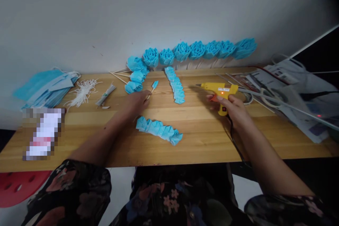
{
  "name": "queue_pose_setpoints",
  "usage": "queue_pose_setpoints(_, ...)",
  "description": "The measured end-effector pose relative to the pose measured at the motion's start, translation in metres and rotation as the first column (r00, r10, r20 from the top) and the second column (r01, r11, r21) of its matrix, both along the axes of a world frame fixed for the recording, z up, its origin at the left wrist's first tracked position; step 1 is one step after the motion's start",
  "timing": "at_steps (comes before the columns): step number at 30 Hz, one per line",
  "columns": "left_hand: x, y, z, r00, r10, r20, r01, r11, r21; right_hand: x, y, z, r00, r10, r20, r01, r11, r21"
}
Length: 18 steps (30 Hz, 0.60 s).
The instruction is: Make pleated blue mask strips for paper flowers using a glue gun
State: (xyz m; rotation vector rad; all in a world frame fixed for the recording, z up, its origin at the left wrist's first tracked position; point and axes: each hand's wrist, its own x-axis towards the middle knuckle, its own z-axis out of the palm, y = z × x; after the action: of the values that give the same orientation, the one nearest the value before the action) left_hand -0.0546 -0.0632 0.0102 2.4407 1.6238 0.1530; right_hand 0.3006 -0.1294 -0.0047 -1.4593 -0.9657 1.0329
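Note:
My left hand (140,101) is closed around a thin wooden stick whose tip bears a small blue bud (155,84). In my right hand (235,107) is a yellow hot glue gun (221,89), its nozzle pointing left and a small orange light lit on its side. My fingers lie around its handle, by the orange trigger. Between the hands a pleated blue strip (174,84) lies lengthwise on the wooden table (201,137). Nearer to me, a second pleated blue strip (159,130) lies crosswise, apart from both hands.
Several blue flowers on sticks (197,50) line the wall. At left lie stacked blue face masks (50,86), white cords (84,91), a tied bundle of thin strips (106,95) and a blurred-out item (43,134). Papers, tape and cables (286,91) crowd the right.

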Motion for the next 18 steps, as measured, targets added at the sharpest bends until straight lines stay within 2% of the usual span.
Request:
queue_pose_setpoints(4,0.003,-0.002,0.004,1.000,0.008,0.006,-0.008,1.000,-0.014,0.003,0.001,-0.002,0.999,0.014,-0.051,-0.015,1.000,-0.013)
queue_pose_setpoints(7,0.005,-0.002,0.006,0.999,0.028,-0.047,-0.030,0.998,-0.049,0.002,0.001,-0.002,0.999,0.018,-0.046,-0.018,1.000,-0.020)
queue_pose_setpoints(10,0.006,0.001,0.005,0.994,0.047,-0.095,-0.055,0.995,-0.083,0.002,0.003,-0.003,0.999,0.009,-0.043,-0.010,1.000,-0.021)
queue_pose_setpoints(18,0.004,0.003,-0.001,0.996,0.046,-0.077,-0.052,0.996,-0.076,0.013,0.017,-0.009,0.989,0.078,-0.123,-0.081,0.996,-0.021)
